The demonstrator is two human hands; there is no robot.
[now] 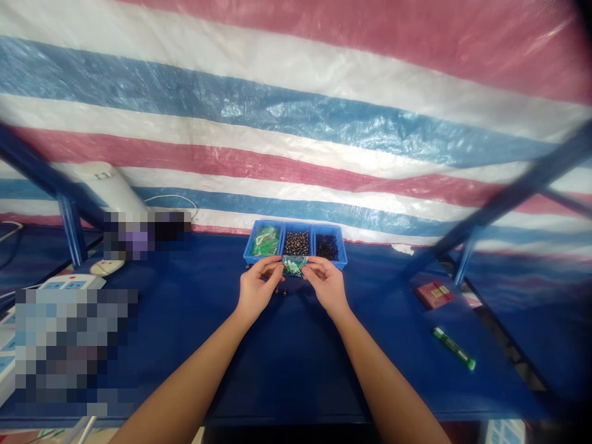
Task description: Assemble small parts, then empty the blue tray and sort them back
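Between my two hands a small green printed plastic packet [294, 266] is stretched out flat, just in front of the bins. My left hand [259, 282] pinches its left end with thumb and finger. Its right end is pinched the same way by my right hand [327, 280]. Behind the packet stands a blue three-part bin [341, 248]. Its left section holds similar green packets [265, 241], the middle one small brass-and-dark metal parts [296, 243], the right one small black parts [326, 246] like screws. A few loose small metal pieces [284, 292] lie on the table below my hands.
The blue table [296, 376] carries a dark red box [435, 295] and a green tube-like item [454, 348] at the right. White power strips [69, 282] and a white cylinder [115, 191] stand at the left. Blue metal braces [490, 203] flank a striped plastic sheet [287, 117] behind.
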